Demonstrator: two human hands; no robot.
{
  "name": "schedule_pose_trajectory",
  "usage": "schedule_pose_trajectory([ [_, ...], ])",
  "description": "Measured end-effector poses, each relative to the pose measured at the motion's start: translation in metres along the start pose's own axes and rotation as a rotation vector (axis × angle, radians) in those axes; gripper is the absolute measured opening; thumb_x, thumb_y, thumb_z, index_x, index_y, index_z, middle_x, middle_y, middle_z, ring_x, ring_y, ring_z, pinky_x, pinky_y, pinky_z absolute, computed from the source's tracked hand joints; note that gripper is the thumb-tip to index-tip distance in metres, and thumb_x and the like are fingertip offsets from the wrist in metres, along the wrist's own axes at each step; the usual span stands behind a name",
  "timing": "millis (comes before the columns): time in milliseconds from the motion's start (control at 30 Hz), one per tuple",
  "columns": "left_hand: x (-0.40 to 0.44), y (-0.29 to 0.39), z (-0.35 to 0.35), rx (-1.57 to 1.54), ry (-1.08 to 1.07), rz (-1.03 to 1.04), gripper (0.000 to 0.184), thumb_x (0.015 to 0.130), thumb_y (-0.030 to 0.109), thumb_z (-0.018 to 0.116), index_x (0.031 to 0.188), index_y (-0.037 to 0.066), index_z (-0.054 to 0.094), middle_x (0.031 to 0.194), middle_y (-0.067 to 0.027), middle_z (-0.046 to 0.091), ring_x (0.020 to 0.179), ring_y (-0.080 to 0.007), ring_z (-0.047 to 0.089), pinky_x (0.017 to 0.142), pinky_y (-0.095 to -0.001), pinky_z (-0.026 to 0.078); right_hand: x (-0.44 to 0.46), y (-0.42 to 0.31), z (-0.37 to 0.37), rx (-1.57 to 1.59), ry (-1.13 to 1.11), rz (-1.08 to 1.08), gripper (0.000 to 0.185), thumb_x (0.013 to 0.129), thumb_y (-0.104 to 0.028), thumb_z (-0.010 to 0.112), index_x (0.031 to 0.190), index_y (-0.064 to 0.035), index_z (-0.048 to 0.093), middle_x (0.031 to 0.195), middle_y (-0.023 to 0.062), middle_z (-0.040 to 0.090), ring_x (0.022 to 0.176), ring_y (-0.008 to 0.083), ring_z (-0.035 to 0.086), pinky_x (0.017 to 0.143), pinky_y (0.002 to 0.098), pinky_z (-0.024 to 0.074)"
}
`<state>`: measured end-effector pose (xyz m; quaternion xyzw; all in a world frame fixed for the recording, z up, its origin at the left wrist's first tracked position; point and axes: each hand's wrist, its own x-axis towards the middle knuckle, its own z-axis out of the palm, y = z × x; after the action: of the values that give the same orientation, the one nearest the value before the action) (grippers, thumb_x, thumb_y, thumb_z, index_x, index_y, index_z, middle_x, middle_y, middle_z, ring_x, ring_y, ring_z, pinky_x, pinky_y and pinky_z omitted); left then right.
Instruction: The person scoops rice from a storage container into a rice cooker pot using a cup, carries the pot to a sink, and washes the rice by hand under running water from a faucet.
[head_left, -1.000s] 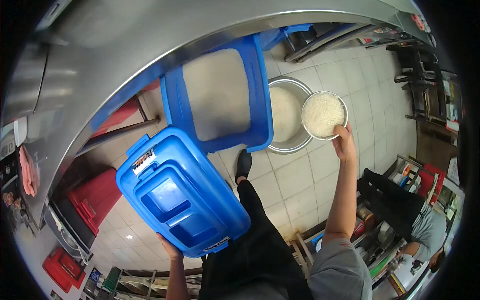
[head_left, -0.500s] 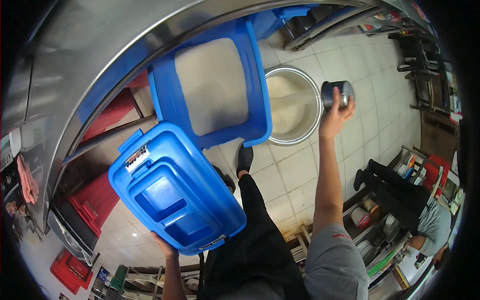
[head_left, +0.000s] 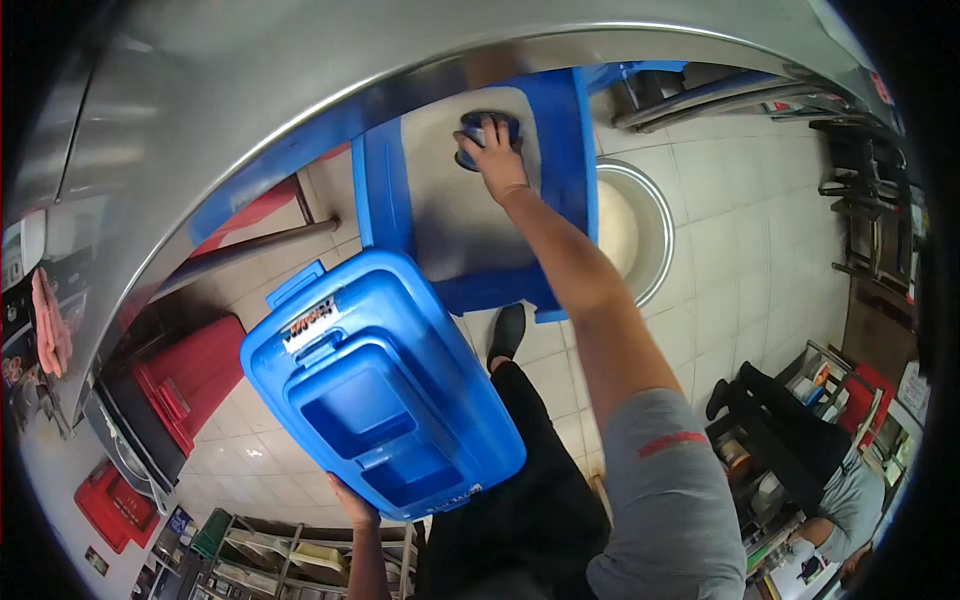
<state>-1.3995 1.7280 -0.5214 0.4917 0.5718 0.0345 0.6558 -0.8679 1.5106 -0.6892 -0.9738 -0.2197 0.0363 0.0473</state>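
Head view shows one blue tub (head_left: 566, 185), one metal pot (head_left: 656, 228) just to its right, one blue lid (head_left: 388, 385) and one dark cup (head_left: 471, 126). Pale rice (head_left: 460, 205) lies in the tub, and more in the pot. Light tiles cover the floor (head_left: 740, 250); a broad steel surface (head_left: 250, 70) arches over the tub's far side, and one other person (head_left: 850, 505) is at right. The right hand (head_left: 498, 163), its arm stretched forward-left across the tub's wall, has its grip closed round the cup, above or against the rice; which, I cannot tell. The left hand (head_left: 354, 503), low, grips the tilted lid's near edge.
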Motion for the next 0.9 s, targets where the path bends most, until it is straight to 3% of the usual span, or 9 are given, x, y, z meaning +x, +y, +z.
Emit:
schedule_pose_trajectory([
  [133, 0.004, -0.002, -0.005, 0.013, -0.01, -0.036, 0.076, 0.091, 0.064, 0.028, 0.142, 0.008, 0.023, 0.14, -0.0133, 0.035, 0.126, -0.0298, 0.037, 0.106, -0.043, 0.031, -0.03, -0.035, 0.064, -0.03, -0.382, 0.178, 0.067, 0.077, -0.003, 0.059, 0.133, -0.0335, 0.04, 0.139, 0.0183, 0.028, 0.127, 0.0373, 0.032, 0.091, 0.0418, 0.0486],
  [233, -0.002, -0.006, -0.002, 0.036, 0.045, -0.057, 0.078, 0.09, 0.066, 0.029, 0.143, 0.009, 0.022, 0.141, -0.013, 0.033, 0.127, -0.0304, 0.035, 0.106, -0.0436, 0.03, -0.047, -0.02, 0.095, 0.477, -0.536, 0.258, 0.065, 0.071, -0.002, 0.058, 0.13, -0.0269, 0.045, 0.133, 0.0174, 0.036, 0.119, 0.0359, 0.043, 0.085, 0.0421, 0.0517],
  [333, -0.004, -0.01, 0.001, 0.009, 0.045, -0.048, 0.078, 0.09, 0.066, 0.03, 0.143, 0.009, 0.023, 0.142, -0.0132, 0.033, 0.127, -0.0303, 0.036, 0.106, -0.0437, 0.03, -0.047, 0.025, 0.075, 1.428, -0.933, 0.543, 0.07, 0.064, -0.002, 0.057, 0.132, -0.0161, 0.046, 0.128, 0.0141, 0.045, 0.116, 0.0312, 0.048, 0.075, 0.0443, 0.0559],
  [400, -0.005, -0.012, -0.001, -0.003, 0.032, -0.039, 0.078, 0.089, 0.066, 0.03, 0.142, 0.009, 0.023, 0.141, -0.0134, 0.034, 0.127, -0.0303, 0.036, 0.106, -0.0436, 0.03, -0.046, 0.04, 0.058, 1.471, -0.952, 0.615, 0.071, 0.062, -0.003, 0.054, 0.132, -0.0128, 0.045, 0.12, 0.0121, 0.05, 0.107, 0.0282, 0.053, 0.071, 0.0446, 0.0563],
  [567, -0.008, -0.003, 0.003, -0.034, -0.016, -0.031, 0.078, 0.092, 0.063, 0.03, 0.142, 0.004, 0.025, 0.139, -0.0149, 0.037, 0.125, -0.0286, 0.039, 0.106, -0.0403, 0.031, -0.053, 0.008, -0.03, 1.711, -0.594, 0.588, 0.071, 0.059, -0.003, 0.051, 0.13, -0.0123, 0.047, 0.108, 0.0077, 0.054, 0.097, 0.0241, 0.056, 0.069, 0.0419, 0.0561],
  [700, -0.008, 0.002, 0.003, -0.008, -0.008, -0.011, 0.08, 0.091, 0.064, 0.03, 0.142, 0.002, 0.024, 0.137, -0.0153, 0.039, 0.123, -0.0288, 0.041, 0.104, -0.0404, 0.033, -0.085, 0.015, -0.082, 2.003, -0.529, 0.588, 0.064, 0.061, -0.001, 0.049, 0.125, -0.0067, 0.047, 0.102, 0.0054, 0.053, 0.089, 0.0201, 0.055, 0.072, 0.0401, 0.0536],
  [767, -0.008, 0.007, 0.008, 0.015, -0.029, -0.008, 0.08, 0.091, 0.064, 0.03, 0.141, 0.002, 0.025, 0.136, -0.0152, 0.04, 0.121, -0.0288, 0.043, 0.103, -0.0404, 0.035, -0.123, 0.046, -0.091, 2.18, -0.414, 0.378, 0.014, 0.064, 0.001, 0.051, 0.076, -0.0037, 0.056, 0.072, -0.0009, 0.05, 0.07, 0.0119, 0.049, 0.063, 0.03, 0.0412],
  [800, -0.007, 0.007, 0.008, 0.034, -0.028, -0.003, 0.078, 0.091, 0.064, 0.029, 0.141, 0.004, 0.026, 0.135, -0.0146, 0.041, 0.121, -0.0287, 0.043, 0.103, -0.0404, 0.034, -0.143, 0.055, -0.124, 2.211, -0.356, 0.482, 0.012, 0.065, 0.002, 0.053, 0.059, -0.0065, 0.048, 0.063, -0.0027, 0.044, 0.063, 0.0099, 0.045, 0.058, 0.0294, 0.035],
  [900, -0.004, 0.007, 0.003, 0.092, -0.033, 0.009, 0.076, 0.091, 0.065, 0.027, 0.14, 0.006, 0.029, 0.134, -0.0132, 0.043, 0.121, -0.0283, 0.043, 0.104, -0.0403, 0.034, -0.212, 0.12, -0.175, 2.064, -0.112, 0.619, 0.008, 0.065, 0.003, 0.054, 0.066, -0.0051, 0.053, 0.071, -0.0006, 0.049, 0.069, 0.0115, 0.045, 0.063, 0.0284, 0.0362],
])
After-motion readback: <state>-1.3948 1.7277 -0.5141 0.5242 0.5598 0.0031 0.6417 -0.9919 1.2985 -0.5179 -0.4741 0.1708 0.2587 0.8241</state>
